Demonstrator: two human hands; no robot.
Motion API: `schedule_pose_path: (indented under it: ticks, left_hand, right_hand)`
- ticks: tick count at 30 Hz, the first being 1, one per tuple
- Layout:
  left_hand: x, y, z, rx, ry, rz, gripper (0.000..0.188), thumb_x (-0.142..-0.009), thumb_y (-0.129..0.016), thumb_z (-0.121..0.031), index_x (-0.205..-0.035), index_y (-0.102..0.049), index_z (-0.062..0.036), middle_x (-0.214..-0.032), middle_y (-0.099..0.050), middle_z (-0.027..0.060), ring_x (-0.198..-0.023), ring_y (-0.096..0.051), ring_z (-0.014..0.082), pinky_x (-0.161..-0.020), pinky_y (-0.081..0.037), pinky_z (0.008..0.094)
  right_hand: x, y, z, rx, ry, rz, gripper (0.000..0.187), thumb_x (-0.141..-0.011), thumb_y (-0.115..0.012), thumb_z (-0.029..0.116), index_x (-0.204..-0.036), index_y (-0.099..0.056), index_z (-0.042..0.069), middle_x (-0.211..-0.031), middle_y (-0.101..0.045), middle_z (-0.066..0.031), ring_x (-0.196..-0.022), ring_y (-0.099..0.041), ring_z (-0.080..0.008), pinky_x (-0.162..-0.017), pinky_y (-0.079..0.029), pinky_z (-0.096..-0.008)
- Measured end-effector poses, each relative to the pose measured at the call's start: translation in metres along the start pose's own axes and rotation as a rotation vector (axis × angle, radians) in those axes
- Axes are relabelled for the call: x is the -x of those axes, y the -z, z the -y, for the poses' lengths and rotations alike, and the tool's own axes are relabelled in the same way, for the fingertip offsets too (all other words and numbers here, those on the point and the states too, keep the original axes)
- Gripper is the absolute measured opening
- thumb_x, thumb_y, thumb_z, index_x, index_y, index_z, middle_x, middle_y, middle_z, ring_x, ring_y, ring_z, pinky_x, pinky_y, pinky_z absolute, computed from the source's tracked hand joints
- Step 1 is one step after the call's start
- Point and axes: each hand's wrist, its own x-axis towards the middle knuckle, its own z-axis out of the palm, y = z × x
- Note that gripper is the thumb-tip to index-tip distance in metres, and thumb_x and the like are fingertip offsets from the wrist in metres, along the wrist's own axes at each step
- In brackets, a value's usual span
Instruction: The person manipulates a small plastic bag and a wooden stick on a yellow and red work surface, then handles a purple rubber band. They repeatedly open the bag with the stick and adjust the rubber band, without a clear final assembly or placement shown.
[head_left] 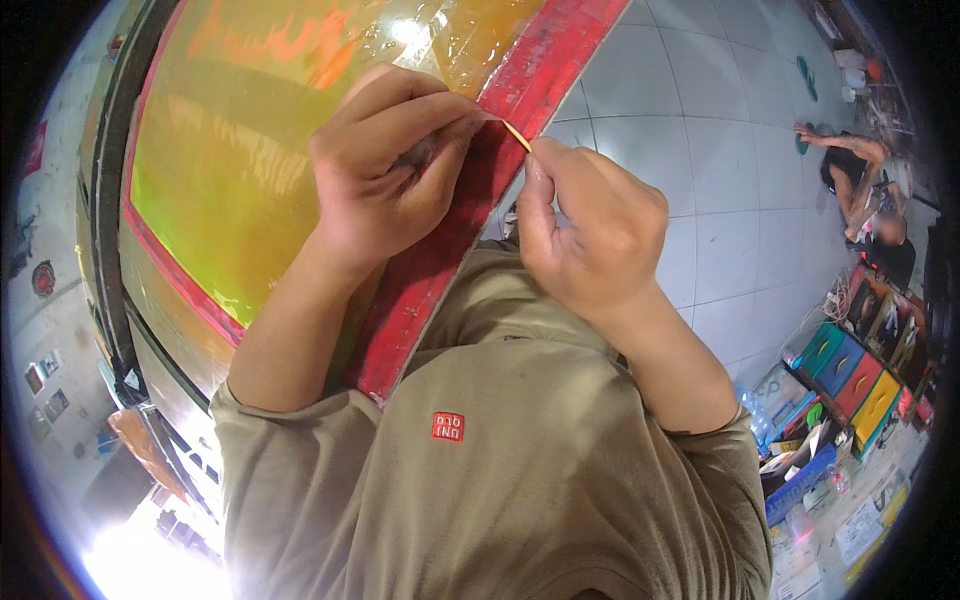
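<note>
My right hand pinches a short, thin yellow stick like a toothpick between thumb and forefinger. The stick slants up and left, its far tip close to the fingertips of my left hand. That hand is closed too, thumb and forefinger pressed together. A faint, pale sliver shows between its fingertips and the stick, too small to name. Both hands are raised over the red border of a large, glossy yellow-green panel. Wet-looking shine and orange smears mark the panel's upper part.
Pale floor tiles spread to the right of the panel. A person sits low at the far right, near a green sandal. Coloured drawers and a blue crate stand lower right. A dark bar runs along the left.
</note>
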Motion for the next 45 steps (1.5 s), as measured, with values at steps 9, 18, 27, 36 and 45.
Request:
schedule_pose_path:
  ticks: [9,18,27,36,45]
  left_hand:
    - [0.001,-0.001,0.004,0.009,-0.010,-0.024,0.020,-0.066,-0.069,0.011,-0.082,-0.069,0.0003,-0.075,-0.060,0.0102,-0.064,-0.054,0.0205,-0.057,-0.043,0.0279]
    - [0.002,0.001,0.008,0.038,-0.012,-0.034,0.021,-0.066,-0.066,0.013,-0.084,-0.069,0.0018,-0.074,-0.060,0.0102,-0.064,-0.054,0.0189,-0.056,-0.041,0.0263]
    - [0.001,0.000,0.006,0.020,-0.039,-0.072,0.021,-0.065,-0.067,0.013,-0.083,-0.068,0.0018,-0.074,-0.060,0.0112,-0.064,-0.055,0.0209,-0.056,-0.042,0.0277]
    - [0.001,-0.002,0.008,-0.023,-0.073,-0.084,0.021,-0.066,-0.069,0.012,-0.082,-0.068,0.0002,-0.073,-0.060,0.0103,-0.065,-0.055,0.0220,-0.056,-0.042,0.0287]
    - [0.000,0.000,0.008,-0.035,-0.091,-0.064,0.022,-0.065,-0.069,0.013,-0.083,-0.068,0.0000,-0.073,-0.060,0.0099,-0.065,-0.055,0.0219,-0.056,-0.042,0.0288]
  right_hand:
    - [0.000,0.001,0.002,0.017,-0.043,0.034,0.017,-0.070,-0.065,-0.005,-0.086,-0.064,0.000,-0.064,-0.059,-0.0117,-0.049,-0.056,-0.0249,-0.045,-0.044,-0.0313]
    - [-0.001,-0.007,0.003,0.009,-0.055,0.009,0.017,-0.071,-0.064,-0.004,-0.087,-0.064,0.002,-0.064,-0.059,-0.0099,-0.049,-0.055,-0.0241,-0.043,-0.042,-0.0318]
    - [-0.001,-0.012,0.003,-0.024,-0.052,-0.002,0.016,-0.071,-0.065,-0.003,-0.087,-0.064,0.001,-0.063,-0.060,-0.0101,-0.049,-0.055,-0.0238,-0.044,-0.043,-0.0313]
    - [-0.001,-0.012,0.000,-0.008,-0.014,0.006,0.016,-0.071,-0.064,-0.006,-0.086,-0.065,0.000,-0.063,-0.060,-0.0107,-0.047,-0.054,-0.0196,-0.045,-0.043,-0.0286]
    - [-0.002,-0.009,-0.004,-0.028,-0.026,0.010,0.016,-0.070,-0.065,-0.005,-0.085,-0.065,0.000,-0.064,-0.060,-0.0113,-0.047,-0.055,-0.0200,-0.045,-0.043,-0.0281]
